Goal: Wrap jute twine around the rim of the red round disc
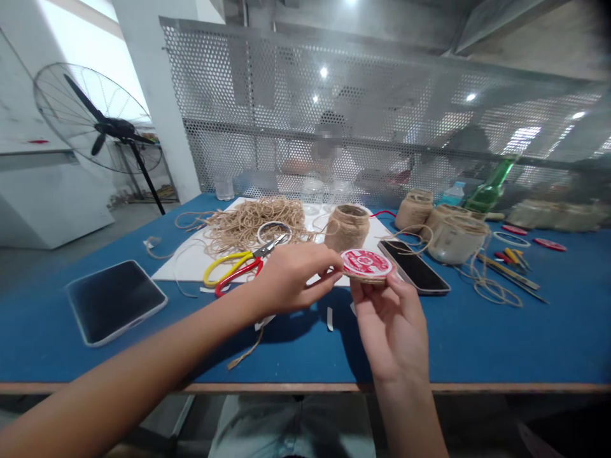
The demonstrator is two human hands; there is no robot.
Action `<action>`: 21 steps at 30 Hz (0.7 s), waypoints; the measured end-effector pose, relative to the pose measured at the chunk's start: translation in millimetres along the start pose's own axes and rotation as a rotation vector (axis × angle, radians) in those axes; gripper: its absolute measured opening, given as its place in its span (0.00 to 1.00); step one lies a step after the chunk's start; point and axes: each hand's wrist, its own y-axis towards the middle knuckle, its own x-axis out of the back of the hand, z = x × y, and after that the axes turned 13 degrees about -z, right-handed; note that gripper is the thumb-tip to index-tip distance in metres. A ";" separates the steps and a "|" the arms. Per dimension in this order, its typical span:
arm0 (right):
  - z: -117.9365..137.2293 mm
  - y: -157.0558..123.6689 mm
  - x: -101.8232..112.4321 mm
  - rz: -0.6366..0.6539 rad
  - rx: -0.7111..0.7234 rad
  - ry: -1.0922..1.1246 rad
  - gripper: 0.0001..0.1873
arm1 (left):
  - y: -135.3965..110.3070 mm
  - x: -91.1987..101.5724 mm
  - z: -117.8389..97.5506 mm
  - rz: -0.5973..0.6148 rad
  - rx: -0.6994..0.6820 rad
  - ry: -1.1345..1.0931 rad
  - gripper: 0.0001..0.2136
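Note:
A flat round disc [366, 263] with a red-and-white printed top and a tan, twine-like edge is held level above the table. My right hand [394, 321] grips it from below and the right, thumb on the near rim. At its left edge, my left hand [303, 273] has thumb and forefinger pinched; whether a strand of twine is also between them I cannot tell. Behind the disc stands a twine-wrapped jar [347, 228]. Scissors with yellow and red handles [238, 267] lie beyond my left hand, near a heap of loose twine [258, 219].
A tablet-like dark device [117, 300] lies at left, a phone [414, 266] right of the disc. More wrapped jars [414, 211], a green bottle [491, 187] and pencils [510, 270] are at right. A perforated metal screen [267, 95] borders the table; a person sits behind it.

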 end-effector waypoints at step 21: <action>-3.2 -6.1 -3.2 0.121 -0.036 -0.051 0.11 | 1.8 -4.7 -12.0 -0.183 -0.358 0.195 0.09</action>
